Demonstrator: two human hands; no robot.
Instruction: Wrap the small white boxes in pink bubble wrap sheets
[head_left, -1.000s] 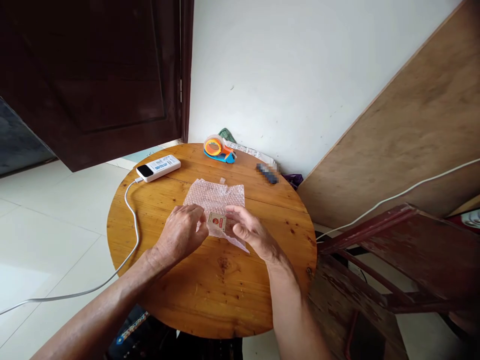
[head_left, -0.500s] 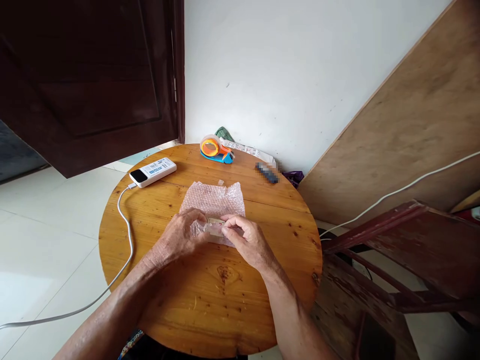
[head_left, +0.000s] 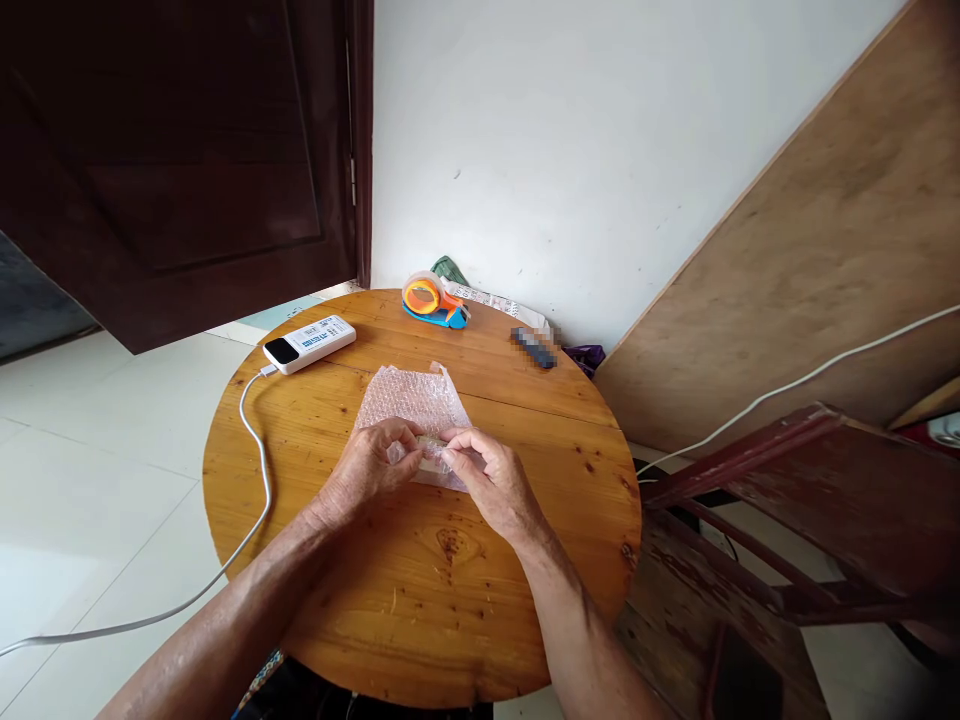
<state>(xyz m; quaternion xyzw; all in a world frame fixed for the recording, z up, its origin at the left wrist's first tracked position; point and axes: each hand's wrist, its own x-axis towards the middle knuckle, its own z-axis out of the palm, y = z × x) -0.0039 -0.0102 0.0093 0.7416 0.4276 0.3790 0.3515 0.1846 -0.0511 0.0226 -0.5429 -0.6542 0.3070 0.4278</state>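
1. Left hand [head_left: 371,462] is pinching bubble wrap [head_left: 405,397] over a small box [head_left: 432,463]; the right hand [head_left: 499,485] is pinching it opposite, fingers narrowed.
2. Wrap and box are lying on the round wooden table [head_left: 450,600].
3. Farther out, a white power bank [head_left: 311,345] is resting left, a tape dispenser [head_left: 435,300] beyond the wrap.

We see pinkish, translucent bubble wrap [head_left: 405,395] in a dimpled pattern — and an orange-brown table [head_left: 450,620] with dark knots. Our tape dispenser [head_left: 452,317] is blue and orange.
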